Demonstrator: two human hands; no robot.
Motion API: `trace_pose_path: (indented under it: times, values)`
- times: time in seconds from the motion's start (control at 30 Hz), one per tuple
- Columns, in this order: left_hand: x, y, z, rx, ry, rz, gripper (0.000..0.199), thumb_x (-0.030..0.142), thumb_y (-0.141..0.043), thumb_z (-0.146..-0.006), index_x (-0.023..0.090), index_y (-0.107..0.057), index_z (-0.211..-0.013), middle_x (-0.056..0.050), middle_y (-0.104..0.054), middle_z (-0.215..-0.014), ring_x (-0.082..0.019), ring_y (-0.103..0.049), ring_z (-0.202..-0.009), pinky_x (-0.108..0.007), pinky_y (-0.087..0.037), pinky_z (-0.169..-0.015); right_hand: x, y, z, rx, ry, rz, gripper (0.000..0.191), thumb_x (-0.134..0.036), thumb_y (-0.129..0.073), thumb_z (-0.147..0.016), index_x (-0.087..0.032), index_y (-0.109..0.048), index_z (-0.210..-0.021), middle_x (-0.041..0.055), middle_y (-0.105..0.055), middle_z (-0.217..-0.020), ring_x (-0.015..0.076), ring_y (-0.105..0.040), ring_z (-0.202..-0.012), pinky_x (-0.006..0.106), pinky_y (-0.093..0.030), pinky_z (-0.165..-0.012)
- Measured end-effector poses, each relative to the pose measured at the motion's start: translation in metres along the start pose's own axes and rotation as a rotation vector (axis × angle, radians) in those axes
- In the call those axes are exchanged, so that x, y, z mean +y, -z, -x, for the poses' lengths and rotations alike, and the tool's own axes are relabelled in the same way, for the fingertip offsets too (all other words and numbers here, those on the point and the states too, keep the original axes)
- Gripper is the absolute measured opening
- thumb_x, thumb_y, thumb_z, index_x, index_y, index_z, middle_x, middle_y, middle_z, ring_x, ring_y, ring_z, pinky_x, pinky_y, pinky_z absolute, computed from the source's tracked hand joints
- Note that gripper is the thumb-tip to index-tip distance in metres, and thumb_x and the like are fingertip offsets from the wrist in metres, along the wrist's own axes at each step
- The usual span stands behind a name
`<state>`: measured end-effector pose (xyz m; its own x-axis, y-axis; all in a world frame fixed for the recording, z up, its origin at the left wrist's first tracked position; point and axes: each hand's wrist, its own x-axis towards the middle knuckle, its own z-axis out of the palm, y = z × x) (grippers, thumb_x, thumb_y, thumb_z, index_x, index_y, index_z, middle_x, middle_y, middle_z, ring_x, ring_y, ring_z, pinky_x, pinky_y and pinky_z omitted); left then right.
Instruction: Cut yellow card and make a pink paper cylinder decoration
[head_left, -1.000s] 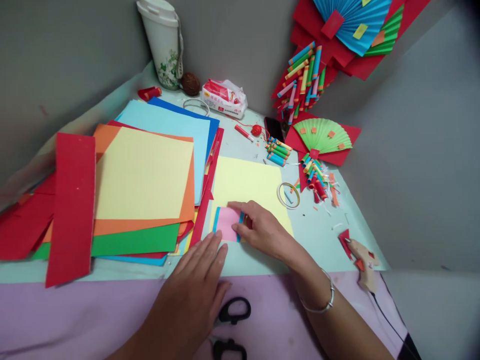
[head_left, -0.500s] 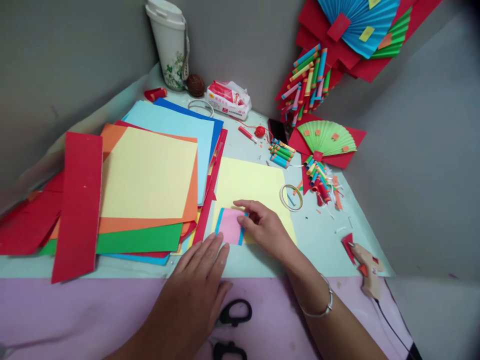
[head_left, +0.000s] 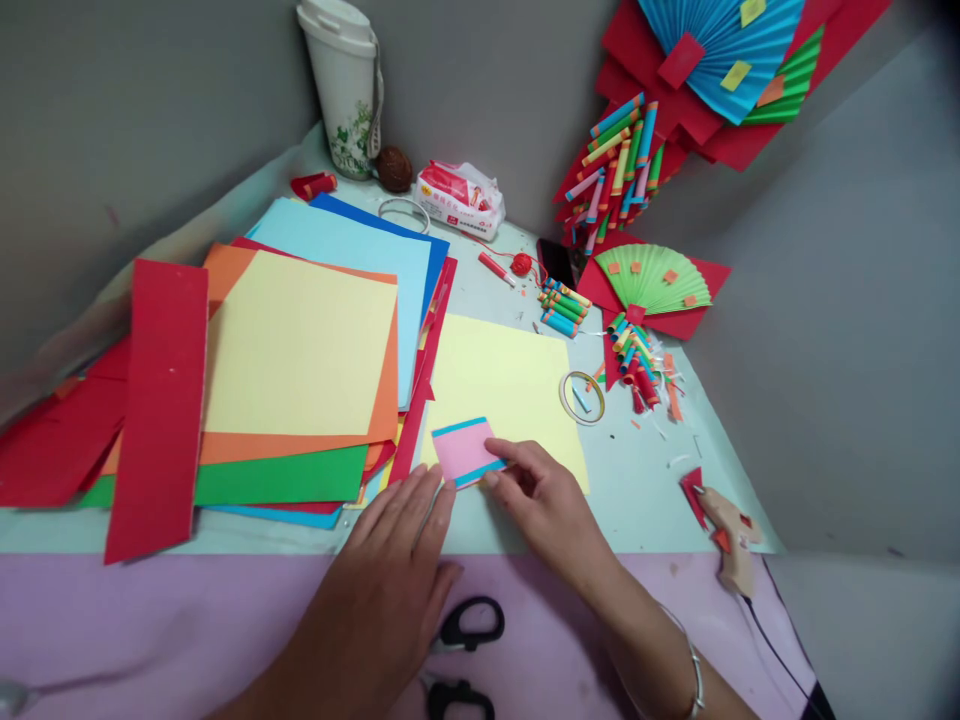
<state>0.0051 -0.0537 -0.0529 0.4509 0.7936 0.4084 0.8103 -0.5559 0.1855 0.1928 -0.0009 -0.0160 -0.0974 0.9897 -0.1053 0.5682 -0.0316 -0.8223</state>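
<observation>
A small pink paper rectangle (head_left: 466, 452) with blue strips along two opposite edges lies over a pale yellow sheet (head_left: 510, 370). My right hand (head_left: 544, 495) has its thumb and index finger pinched at the right end of the pink paper. My left hand (head_left: 397, 560) rests flat with fingers stretched out, its fingertips at the paper's lower left corner. Below the hands, black-handled scissors (head_left: 472, 622) lie on the purple surface, their blades hidden by my left hand.
Stacked coloured sheets (head_left: 300, 350) and a red strip (head_left: 161, 400) lie to the left. A tape roll (head_left: 582, 398), small paper rolls (head_left: 564, 307) and a glue gun (head_left: 727, 530) are on the right. A cup (head_left: 345, 95) and tissue pack (head_left: 460, 198) stand behind, with paper fan decorations (head_left: 652, 275) at right.
The pink paper has been turned about a quarter, so its blue strips now run along the far and near edges. My right hand has shifted down and right; my left hand has barely moved.
</observation>
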Motion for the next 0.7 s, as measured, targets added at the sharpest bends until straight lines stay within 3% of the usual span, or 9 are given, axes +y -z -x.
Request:
trace_pose_path:
  times: [0.13,0.33,0.43,0.5,0.57,0.7]
  values:
    - [0.000,-0.001,0.000,-0.024,-0.004,0.009,0.060,0.031,-0.057,-0.087,0.007,-0.042,-0.140,-0.020,-0.055,-0.142,-0.031,-0.051,-0.130,-0.046,-0.040,-0.106,0.002,-0.007,0.012,0.049,0.134,0.269,0.040,-0.028,-0.057,-0.089,-0.013,-0.060,-0.126,0.0081,-0.060,-0.087,0.0188,-0.058,-0.071,0.034,-0.051,-0.068]
    - [-0.001,-0.002,-0.001,-0.036,0.002,0.012,0.050,0.034,-0.057,-0.087,0.011,-0.052,-0.132,-0.018,-0.055,-0.142,-0.031,-0.052,-0.129,-0.047,-0.040,-0.105,-0.002,-0.007,0.016,0.087,0.237,0.628,0.041,-0.031,-0.058,-0.091,-0.014,-0.058,-0.128,0.0155,-0.061,-0.101,0.0270,-0.061,-0.085,0.041,-0.054,-0.069]
    - [0.000,-0.002,-0.002,-0.042,0.016,0.019,0.050,0.035,-0.056,-0.088,0.011,-0.053,-0.131,-0.019,-0.058,-0.139,-0.031,-0.053,-0.128,-0.047,-0.041,-0.104,-0.003,-0.002,0.012,0.046,0.461,0.657,0.041,-0.028,-0.059,-0.091,-0.015,-0.056,-0.130,0.0197,-0.055,-0.129,0.0319,-0.053,-0.115,0.049,-0.050,-0.092]
    - [0.000,-0.001,-0.002,-0.036,0.011,0.020,0.051,0.035,-0.057,-0.087,0.010,-0.053,-0.131,-0.020,-0.060,-0.136,-0.032,-0.055,-0.125,-0.048,-0.042,-0.103,-0.001,0.000,0.008,-0.038,0.586,0.665,0.042,-0.025,-0.057,-0.092,-0.016,-0.054,-0.133,0.0175,-0.046,-0.144,0.0326,-0.042,-0.131,0.051,-0.043,-0.103]
    - [-0.001,-0.001,-0.002,-0.029,0.008,0.019,0.052,0.033,-0.058,-0.086,0.009,-0.052,-0.132,-0.020,-0.061,-0.135,-0.032,-0.056,-0.124,-0.047,-0.042,-0.103,0.004,-0.001,0.005,-0.099,0.638,0.672,0.041,-0.023,-0.053,-0.094,-0.016,-0.053,-0.135,0.0146,-0.046,-0.147,0.0310,-0.038,-0.136,0.050,-0.040,-0.107]
    - [-0.001,-0.001,-0.001,-0.009,0.012,0.021,0.051,0.031,-0.056,-0.087,0.008,-0.050,-0.132,-0.020,-0.060,-0.135,-0.031,-0.056,-0.124,-0.047,-0.042,-0.103,0.011,-0.007,0.002,-0.116,0.638,0.678,0.039,-0.024,-0.047,-0.098,-0.015,-0.053,-0.135,0.0138,-0.052,-0.143,0.0286,-0.043,-0.134,0.048,-0.042,-0.105]
